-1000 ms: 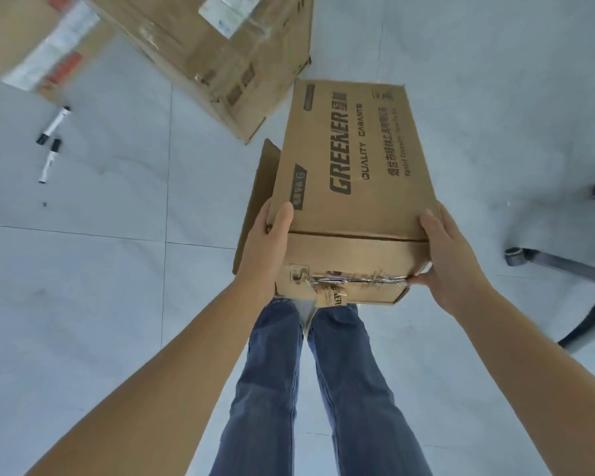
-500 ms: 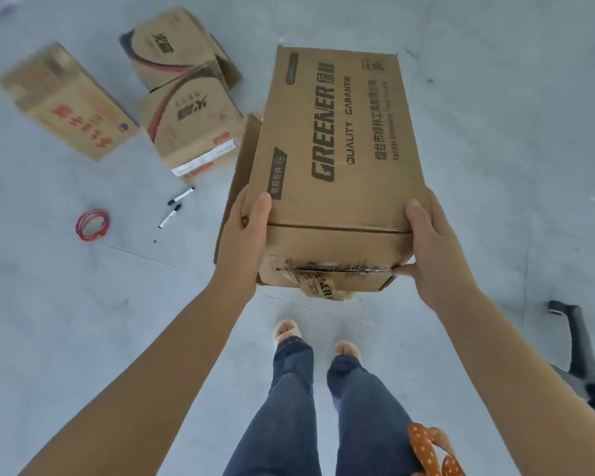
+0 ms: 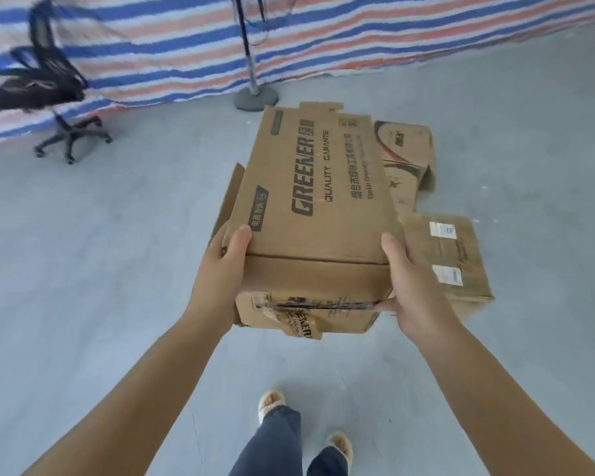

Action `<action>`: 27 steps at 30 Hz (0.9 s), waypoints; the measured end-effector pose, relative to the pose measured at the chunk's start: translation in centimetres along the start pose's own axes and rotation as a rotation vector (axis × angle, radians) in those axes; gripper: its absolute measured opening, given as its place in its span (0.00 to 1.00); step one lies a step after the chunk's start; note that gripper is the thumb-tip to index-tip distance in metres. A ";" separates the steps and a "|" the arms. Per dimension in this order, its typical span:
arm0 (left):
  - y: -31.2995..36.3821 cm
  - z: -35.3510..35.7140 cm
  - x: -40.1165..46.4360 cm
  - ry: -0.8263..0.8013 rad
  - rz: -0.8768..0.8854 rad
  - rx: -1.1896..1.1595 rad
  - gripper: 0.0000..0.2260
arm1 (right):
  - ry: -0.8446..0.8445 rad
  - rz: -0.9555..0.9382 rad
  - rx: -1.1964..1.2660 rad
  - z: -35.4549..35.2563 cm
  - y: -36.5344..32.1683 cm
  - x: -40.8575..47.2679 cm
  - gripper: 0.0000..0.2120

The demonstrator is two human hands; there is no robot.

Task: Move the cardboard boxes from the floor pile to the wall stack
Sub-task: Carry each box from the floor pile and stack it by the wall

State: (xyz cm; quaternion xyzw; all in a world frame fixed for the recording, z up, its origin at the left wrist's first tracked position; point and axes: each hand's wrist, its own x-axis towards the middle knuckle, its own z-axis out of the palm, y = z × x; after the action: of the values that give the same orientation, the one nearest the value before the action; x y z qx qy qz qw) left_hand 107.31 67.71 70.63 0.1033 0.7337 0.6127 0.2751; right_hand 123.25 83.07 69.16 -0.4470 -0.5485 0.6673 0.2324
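Box [image 3: 318,214], brown cardboard, "GREENER" print, held off floor in front of person, torn tape on near end. Left hand [image 3: 222,269] grips near left corner, thumb on top face. Right hand [image 3: 409,286] grips near right corner, thumb on top, fingers curled under edge. Labelled box [image 3: 452,266] on floor just right, printed box [image 3: 407,156] behind it. Fan stand [image 3: 255,94], office chair [image 3: 45,91], striped tarp [image 3: 358,32] beyond. Grey floor [image 3: 83,269].
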 end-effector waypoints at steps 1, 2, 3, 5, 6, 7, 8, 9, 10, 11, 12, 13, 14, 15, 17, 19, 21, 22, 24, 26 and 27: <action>-0.2 -1.5 -0.8 0.049 -0.012 -0.019 0.10 | -0.046 -0.004 -0.021 1.2 0.0 -0.3 0.11; -0.5 -2.9 -1.7 0.096 -0.026 -0.039 0.12 | -0.091 -0.010 -0.044 2.3 0.0 -0.7 0.12; -0.8 -4.2 -2.7 0.142 -0.041 -0.059 0.15 | -0.138 -0.017 -0.067 3.4 0.1 -1.1 0.12; -1.5 -6.5 -4.5 0.217 -0.051 -0.107 0.15 | -0.244 -0.030 -0.099 5.5 0.1 -2.1 0.12; -1.9 -7.7 -5.3 0.251 -0.052 -0.132 0.15 | -0.297 -0.032 -0.110 6.6 0.2 -2.6 0.13; -2.3 -8.9 -6.2 0.285 -0.053 -0.155 0.14 | -0.345 -0.031 -0.124 7.6 0.2 -3.2 0.13; -2.7 -10.1 -7.0 0.319 -0.056 -0.174 0.14 | -0.386 -0.028 -0.138 8.8 0.3 -3.9 0.13; -3.1 -11.4 -7.8 0.351 -0.061 -0.189 0.13 | -0.423 -0.022 -0.146 9.9 0.5 -4.5 0.13; -3.6 -12.7 -8.6 0.379 -0.067 -0.206 0.13 | -0.457 -0.016 -0.155 11.2 0.7 -5.2 0.14; -4.0 -14.1 -9.5 0.408 -0.075 -0.225 0.13 | -0.489 -0.012 -0.172 12.5 0.9 -6.0 0.13; -4.6 -15.6 -10.3 0.439 -0.082 -0.243 0.12 | -0.519 -0.011 -0.197 13.9 1.2 -6.9 0.13; -5.2 -17.1 -11.2 0.472 -0.084 -0.257 0.12 | -0.546 -0.011 -0.219 15.4 1.5 -7.8 0.13; -5.8 -18.7 -12.2 0.507 -0.082 -0.268 0.10 | -0.572 -0.012 -0.235 16.9 1.9 -8.8 0.13; -6.5 -20.4 -13.2 0.547 -0.084 -0.278 0.09 | -0.601 -0.013 -0.250 18.6 2.4 -10.0 0.13; -7.9 -24.1 -15.4 0.624 -0.094 -0.301 0.08 | -0.664 -0.012 -0.278 22.0 3.4 -12.6 0.13; -9.1 -27.9 -17.9 0.685 -0.102 -0.322 0.08 | -0.729 -0.004 -0.295 25.5 4.6 -15.6 0.13; -10.0 -31.7 -20.2 0.738 -0.106 -0.338 0.08 | -0.792 -0.002 -0.303 28.7 5.8 -18.7 0.13; -10.4 -33.5 -21.3 0.756 -0.101 -0.344 0.07 | -0.821 -0.005 -0.306 30.4 6.3 -20.1 0.13; -11.2 -37.0 -23.2 0.789 -0.094 -0.357 0.08 | -0.869 -0.001 -0.310 33.5 7.4 -22.9 0.13; -12.0 -40.4 -25.0 0.831 -0.090 -0.363 0.08 | -0.907 -0.001 -0.318 36.6 8.3 -25.6 0.13; -12.2 -41.9 -25.8 0.857 -0.089 -0.367 0.08 | -0.929 -0.003 -0.323 38.1 8.7 -26.8 0.13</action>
State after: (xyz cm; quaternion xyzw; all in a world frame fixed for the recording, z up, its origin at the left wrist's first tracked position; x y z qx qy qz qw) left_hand 108.69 17.01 70.20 -0.2410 0.6643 0.7074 -0.0128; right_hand 105.59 39.16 70.04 -0.1316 -0.6912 0.7023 -0.1082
